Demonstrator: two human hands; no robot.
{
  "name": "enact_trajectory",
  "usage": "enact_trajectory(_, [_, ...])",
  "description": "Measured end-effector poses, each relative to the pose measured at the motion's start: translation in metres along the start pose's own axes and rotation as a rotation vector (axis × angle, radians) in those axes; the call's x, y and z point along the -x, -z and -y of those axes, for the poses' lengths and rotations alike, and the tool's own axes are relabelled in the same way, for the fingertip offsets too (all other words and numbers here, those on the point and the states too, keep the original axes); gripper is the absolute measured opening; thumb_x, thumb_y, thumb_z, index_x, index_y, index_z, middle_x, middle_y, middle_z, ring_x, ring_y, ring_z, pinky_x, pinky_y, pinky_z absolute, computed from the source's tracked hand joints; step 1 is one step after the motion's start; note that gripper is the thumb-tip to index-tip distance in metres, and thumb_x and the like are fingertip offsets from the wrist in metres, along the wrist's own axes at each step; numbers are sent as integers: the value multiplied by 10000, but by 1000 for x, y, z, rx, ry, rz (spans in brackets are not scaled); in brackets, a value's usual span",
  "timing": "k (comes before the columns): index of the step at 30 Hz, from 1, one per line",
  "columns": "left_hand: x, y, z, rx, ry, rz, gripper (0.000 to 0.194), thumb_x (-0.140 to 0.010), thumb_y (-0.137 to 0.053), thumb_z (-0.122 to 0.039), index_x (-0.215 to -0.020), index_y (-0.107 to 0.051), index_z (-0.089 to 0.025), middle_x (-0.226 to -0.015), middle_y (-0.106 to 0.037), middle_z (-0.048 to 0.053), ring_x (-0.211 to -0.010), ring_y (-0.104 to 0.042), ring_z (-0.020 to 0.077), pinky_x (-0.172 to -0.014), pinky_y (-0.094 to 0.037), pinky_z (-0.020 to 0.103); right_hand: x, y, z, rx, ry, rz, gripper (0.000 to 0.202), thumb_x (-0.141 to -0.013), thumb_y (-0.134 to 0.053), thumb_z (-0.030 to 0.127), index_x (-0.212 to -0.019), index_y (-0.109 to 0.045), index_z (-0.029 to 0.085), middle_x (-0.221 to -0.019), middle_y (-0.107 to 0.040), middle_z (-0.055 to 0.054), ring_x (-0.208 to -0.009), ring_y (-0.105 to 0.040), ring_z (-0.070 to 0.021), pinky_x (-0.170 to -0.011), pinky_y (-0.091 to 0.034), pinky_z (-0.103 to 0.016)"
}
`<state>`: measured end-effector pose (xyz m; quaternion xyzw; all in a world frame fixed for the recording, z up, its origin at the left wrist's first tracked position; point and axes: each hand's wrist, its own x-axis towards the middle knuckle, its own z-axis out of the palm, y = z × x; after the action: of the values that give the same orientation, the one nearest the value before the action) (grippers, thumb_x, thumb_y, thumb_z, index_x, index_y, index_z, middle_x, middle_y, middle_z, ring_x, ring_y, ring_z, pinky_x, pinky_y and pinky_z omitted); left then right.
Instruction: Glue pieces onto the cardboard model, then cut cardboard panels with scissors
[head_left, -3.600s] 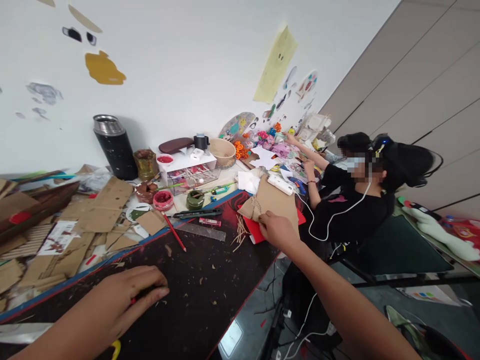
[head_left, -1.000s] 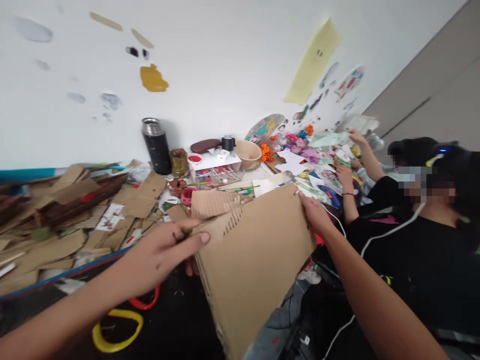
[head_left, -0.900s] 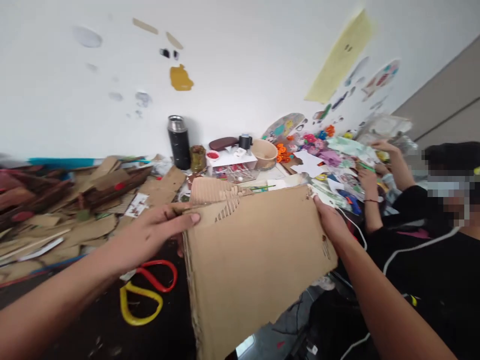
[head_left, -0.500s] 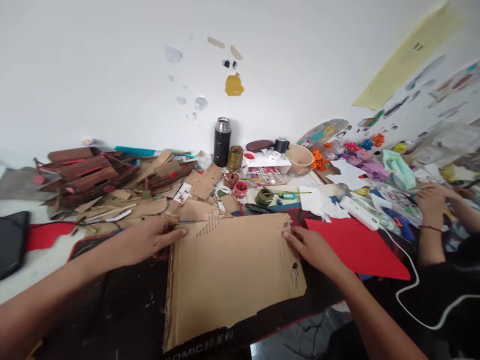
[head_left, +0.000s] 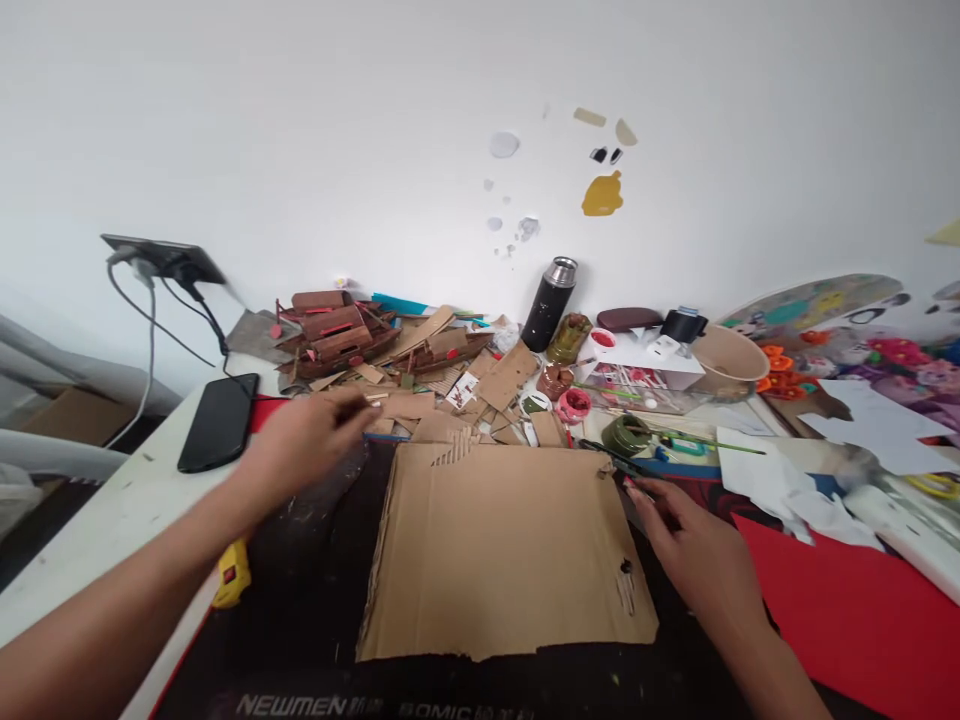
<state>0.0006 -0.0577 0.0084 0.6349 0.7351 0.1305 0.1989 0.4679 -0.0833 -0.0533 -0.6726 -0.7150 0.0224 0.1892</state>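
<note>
A torn-edged sheet of brown cardboard [head_left: 510, 550] lies flat on the dark desk mat [head_left: 315, 600]. Left of its upper corner, my left hand [head_left: 311, 440] reaches over the edge of the scrap pile. Its fingers are drawn together; a small pale bit shows by the fingertips, and whether they grip it is unclear. My right hand [head_left: 694, 550] is by the sheet's upper right edge, fingers curled with the thumb and forefinger close together. Something small and red [head_left: 628, 482] shows at those fingertips, too little of it to name.
Cardboard scraps [head_left: 409, 405] and brown model boats [head_left: 337, 340] lie at the back. Paint jars [head_left: 574, 405] stand near a black thermos [head_left: 551, 305]. A phone [head_left: 219, 422] and yellow tape measure [head_left: 232, 573] lie left; red paper [head_left: 847, 610] lies right.
Both hands have let go of the cardboard sheet. My left hand has moved toward the scraps, and my right hand sits just off the right edge. The view has swung left.
</note>
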Motion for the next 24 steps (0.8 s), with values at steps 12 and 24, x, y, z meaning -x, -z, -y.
enact_trajectory(12, [-1,24,138,-488,464,-72,977,-939,-345,-751,-1444,-459,78,-1430,-583,411,-1329,-557,517,-1025,-450,496,-11,-36,95,-323,573,150,320,-1132,-484,365,-985,-739,237,-869,-830,-20,-710,-786,-200,-641,-507,-299])
enact_trajectory(24, [-22,18,139,-441,582,30,980,-959,-352,-697,-1445,-409,152,-1461,-498,462,-1415,-458,568,-1112,-392,554,-8,-82,114,-401,643,168,350,-1152,-455,352,-943,-707,228,-804,-799,-20,-661,-742,-197,-639,-443,-318])
